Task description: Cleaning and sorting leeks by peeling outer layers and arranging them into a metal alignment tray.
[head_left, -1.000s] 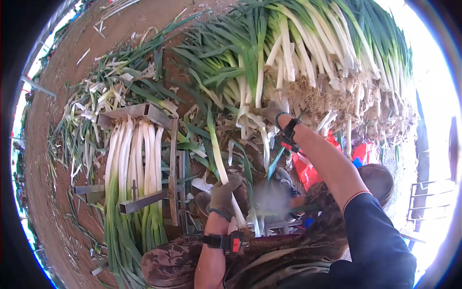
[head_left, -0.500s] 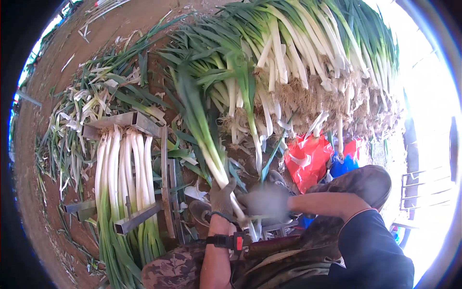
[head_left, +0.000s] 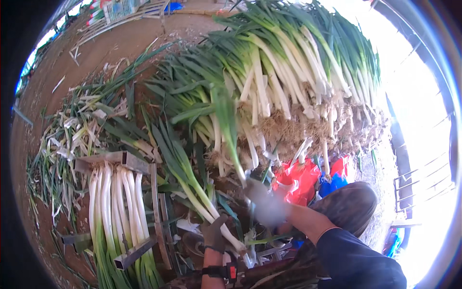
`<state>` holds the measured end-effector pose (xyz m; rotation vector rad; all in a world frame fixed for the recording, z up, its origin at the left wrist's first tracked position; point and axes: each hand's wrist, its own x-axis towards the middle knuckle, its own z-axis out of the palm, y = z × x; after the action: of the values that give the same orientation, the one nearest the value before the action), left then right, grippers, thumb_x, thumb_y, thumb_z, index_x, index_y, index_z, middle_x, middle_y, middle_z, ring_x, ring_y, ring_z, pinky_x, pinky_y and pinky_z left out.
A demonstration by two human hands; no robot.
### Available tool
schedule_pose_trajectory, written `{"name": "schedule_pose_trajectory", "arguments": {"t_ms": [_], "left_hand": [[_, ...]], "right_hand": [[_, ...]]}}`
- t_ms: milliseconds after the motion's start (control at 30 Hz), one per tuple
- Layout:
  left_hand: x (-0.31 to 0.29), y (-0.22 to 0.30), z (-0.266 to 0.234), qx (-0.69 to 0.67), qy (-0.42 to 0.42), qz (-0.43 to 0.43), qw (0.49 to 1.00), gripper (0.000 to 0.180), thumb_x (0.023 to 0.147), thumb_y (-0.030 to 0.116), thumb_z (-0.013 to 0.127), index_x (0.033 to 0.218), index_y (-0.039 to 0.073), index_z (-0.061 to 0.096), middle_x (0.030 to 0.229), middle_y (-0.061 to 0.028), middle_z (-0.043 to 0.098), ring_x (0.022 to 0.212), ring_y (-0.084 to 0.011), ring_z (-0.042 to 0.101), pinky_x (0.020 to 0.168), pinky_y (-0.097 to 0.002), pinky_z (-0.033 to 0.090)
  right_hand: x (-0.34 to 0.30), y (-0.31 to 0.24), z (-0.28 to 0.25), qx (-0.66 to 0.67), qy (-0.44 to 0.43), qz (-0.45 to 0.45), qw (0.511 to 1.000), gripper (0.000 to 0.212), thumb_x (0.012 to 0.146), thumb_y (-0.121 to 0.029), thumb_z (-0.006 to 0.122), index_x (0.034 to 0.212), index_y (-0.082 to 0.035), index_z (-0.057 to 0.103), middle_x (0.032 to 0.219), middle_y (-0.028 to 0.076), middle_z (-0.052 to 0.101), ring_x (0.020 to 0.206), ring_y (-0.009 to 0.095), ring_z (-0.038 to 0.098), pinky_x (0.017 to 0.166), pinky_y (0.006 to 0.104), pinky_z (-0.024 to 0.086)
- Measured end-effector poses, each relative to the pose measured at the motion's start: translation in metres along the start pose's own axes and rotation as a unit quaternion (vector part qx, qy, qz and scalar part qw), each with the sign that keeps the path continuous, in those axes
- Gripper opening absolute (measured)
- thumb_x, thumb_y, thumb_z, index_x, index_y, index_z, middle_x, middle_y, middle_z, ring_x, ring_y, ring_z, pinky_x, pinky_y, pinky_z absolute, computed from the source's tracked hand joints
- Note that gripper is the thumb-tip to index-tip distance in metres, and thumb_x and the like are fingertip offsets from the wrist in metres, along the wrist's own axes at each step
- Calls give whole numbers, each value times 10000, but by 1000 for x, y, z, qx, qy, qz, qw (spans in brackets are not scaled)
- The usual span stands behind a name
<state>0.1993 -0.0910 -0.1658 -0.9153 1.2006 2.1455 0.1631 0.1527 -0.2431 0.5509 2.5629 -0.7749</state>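
Note:
My left hand, in a dark glove, is closed round the white stalk of a leek. It slants up and left to green leaves; a second stalk may lie against it. My right hand is smeared by motion, so its fingers do not show. It is to the right of the held leek, by the lower end of another leek. Whether it grips that one I cannot tell. To the left, a bundle of white-stemmed leeks rests in a metal frame, with roots against the far bar.
A large heap of leeks with rooty ends fills the far side. Trimmed leaves litter the ground at left. Red plastic and blue plastic lie beside my right knee. A crate stands at the far left.
The view has shifted, with the heap now lower and further left. My left hand and its leek have moved down. My right hand, blurred in both frames, has moved away from the held leek.

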Motion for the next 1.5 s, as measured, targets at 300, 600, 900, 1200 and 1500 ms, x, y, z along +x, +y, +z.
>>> {"name": "schedule_pose_trajectory", "arguments": {"t_ms": [300, 600, 900, 1200, 1500], "left_hand": [[-7, 27, 15, -65, -30, 61, 996, 423, 804, -78, 658, 1216, -57, 566, 1033, -143, 669, 915, -283, 717, 796, -351, 623], [-10, 14, 11, -67, -147, -24, 987, 309, 913, 166, 638, 1170, -5, 625, 1065, -118, 667, 973, -266, 676, 878, -391, 565], [-22, -1, 29, -103, -128, -89, 982, 376, 908, 106, 672, 1259, 43, 553, 1064, -134, 648, 933, -286, 673, 814, -454, 600], [-3, 9, 17, 43, -83, 56, 994, 368, 778, 22, 667, 1127, -88, 635, 995, -158, 668, 810, -287, 692, 759, -384, 602], [-39, 34, 58, 0, -106, -54, 993, 422, 815, 24, 644, 1220, -31, 540, 1005, -179, 646, 828, -308, 676, 712, -419, 609]], "right_hand": [[-26, -134, -94, -43, 28, -268, 962, 346, 890, -354, 653, 1054, -50, 633, 1058, 205, 668, 920, 388, 682, 787, 500, 535], [-41, -137, -69, 133, -103, -183, 969, 408, 843, -380, 690, 1032, -21, 738, 876, 197, 723, 817, 329, 714, 750, 447, 539], [-29, -137, -117, 107, -396, -159, 898, 479, 925, -451, 679, 1086, 0, 705, 983, 101, 737, 770, 234, 726, 698, 380, 597], [15, -53, -342, -72, -75, -121, 987, 417, 922, -355, 681, 1205, -49, 694, 1013, 109, 739, 781, 216, 720, 727, 359, 597], [37, -9, -451, 163, 182, -25, 969, 336, 958, -229, 637, 1191, 14, 656, 1044, 132, 748, 884, 230, 748, 738, 380, 604]]}}
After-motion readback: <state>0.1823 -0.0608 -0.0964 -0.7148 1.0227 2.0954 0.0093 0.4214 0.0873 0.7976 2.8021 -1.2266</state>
